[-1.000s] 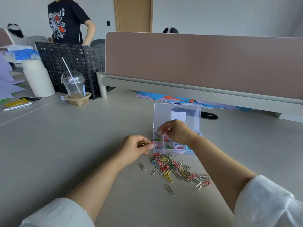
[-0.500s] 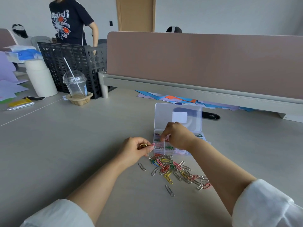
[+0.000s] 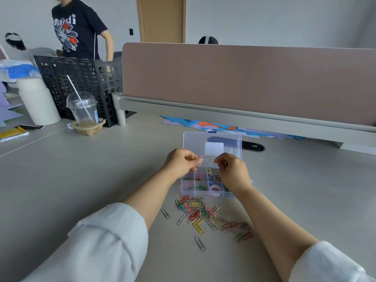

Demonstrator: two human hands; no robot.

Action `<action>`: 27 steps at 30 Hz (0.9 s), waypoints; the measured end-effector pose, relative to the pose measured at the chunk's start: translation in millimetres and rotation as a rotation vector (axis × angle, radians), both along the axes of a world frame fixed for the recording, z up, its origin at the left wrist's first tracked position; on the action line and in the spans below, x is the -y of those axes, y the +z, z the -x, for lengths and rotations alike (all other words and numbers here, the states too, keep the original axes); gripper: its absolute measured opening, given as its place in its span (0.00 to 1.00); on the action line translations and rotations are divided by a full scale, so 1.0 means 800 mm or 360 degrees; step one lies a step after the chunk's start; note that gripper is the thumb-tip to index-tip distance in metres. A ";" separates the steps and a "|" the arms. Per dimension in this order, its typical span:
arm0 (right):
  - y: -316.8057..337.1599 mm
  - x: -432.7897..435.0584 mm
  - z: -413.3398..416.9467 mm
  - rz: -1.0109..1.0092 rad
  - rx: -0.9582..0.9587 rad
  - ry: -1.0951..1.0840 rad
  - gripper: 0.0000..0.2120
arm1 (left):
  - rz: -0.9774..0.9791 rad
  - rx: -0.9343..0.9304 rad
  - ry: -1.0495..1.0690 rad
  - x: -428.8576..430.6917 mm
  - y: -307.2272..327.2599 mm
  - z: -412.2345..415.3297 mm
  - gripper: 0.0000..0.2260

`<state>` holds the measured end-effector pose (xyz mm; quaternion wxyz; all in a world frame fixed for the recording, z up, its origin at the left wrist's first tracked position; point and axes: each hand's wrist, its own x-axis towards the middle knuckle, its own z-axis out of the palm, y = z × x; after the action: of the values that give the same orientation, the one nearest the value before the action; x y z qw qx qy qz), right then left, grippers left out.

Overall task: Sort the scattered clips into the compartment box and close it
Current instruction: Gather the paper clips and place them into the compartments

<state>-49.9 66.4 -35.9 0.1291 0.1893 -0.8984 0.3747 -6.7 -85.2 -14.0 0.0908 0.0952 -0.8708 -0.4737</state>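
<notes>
My left hand (image 3: 181,162) is raised over the rear left corner of the compartment box (image 3: 203,194). Its thumb and fingers pinch a small bunch of clips (image 3: 198,159): gold ones, a pink one and a pale one, fanned out toward the right.

My right hand (image 3: 232,171) is raised over the right side of the box, with its fingers curled and its thumb and forefinger close together. I cannot tell whether anything is pinched between them; the fingertips are too small and blurred. The two hands are apart, with a gap between them above the rear compartments.

The box stands on the grey table (image 3: 81,190), just beyond the loose clips. Its clear lid (image 3: 232,142) is open and stands upright at the rear. The visible compartments hold sorted clips by colour, and a pink roll of tape (image 3: 214,188) lies in a front compartment.

The pile of clips (image 3: 200,212) lies scattered on the table just in front of the box, in mixed colours: red, yellow, green, blue, pink and silver. A single silver clip (image 3: 200,244) lies apart from the pile on the near side.

Beyond the box runs a brown desk partition (image 3: 244,82). A clear plastic cup (image 3: 83,110) with a straw stands to the far left, in front of a black perforated crate (image 3: 61,84).
</notes>
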 end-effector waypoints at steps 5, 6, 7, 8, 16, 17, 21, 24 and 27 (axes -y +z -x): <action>-0.005 -0.003 0.001 0.0081 -0.0057 0.0012 0.11 | 0.0239 0.0050 0.0078 -0.006 -0.005 0.022 0.09; -0.005 -0.003 0.002 0.0087 -0.0050 0.0017 0.11 | 0.0294 0.0039 0.0098 -0.008 -0.006 0.024 0.09; -0.006 -0.003 0.003 0.0087 -0.0044 0.0019 0.11 | 0.0329 0.0020 0.0116 -0.010 -0.007 0.025 0.09; -0.006 -0.004 0.003 0.0086 -0.0037 0.0020 0.11 | 0.0347 -0.0001 0.0130 -0.012 -0.007 0.025 0.09; -0.007 -0.005 0.004 0.0104 0.0013 0.0040 0.11 | 0.0763 0.0193 -0.0093 -0.005 0.012 0.026 0.06; -0.007 -0.005 0.004 0.0099 0.0016 0.0042 0.11 | 0.0817 0.0237 -0.0143 -0.004 0.015 0.025 0.07; -0.006 -0.006 0.002 0.0091 0.0017 0.0046 0.12 | 0.0973 0.0368 -0.0315 -0.006 0.019 0.027 0.08; -0.007 -0.005 0.001 0.0079 0.0031 0.0042 0.12 | 0.1007 0.0378 -0.0362 -0.009 0.021 0.027 0.09; -0.007 -0.006 0.001 0.0070 0.0028 0.0039 0.12 | 0.1013 0.0306 -0.0341 -0.009 0.025 0.028 0.08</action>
<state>-50.7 71.0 -41.4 0.1209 0.1940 -0.8886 0.3976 -29.1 -78.0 6.2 -0.0167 0.0142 -0.9845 -0.1741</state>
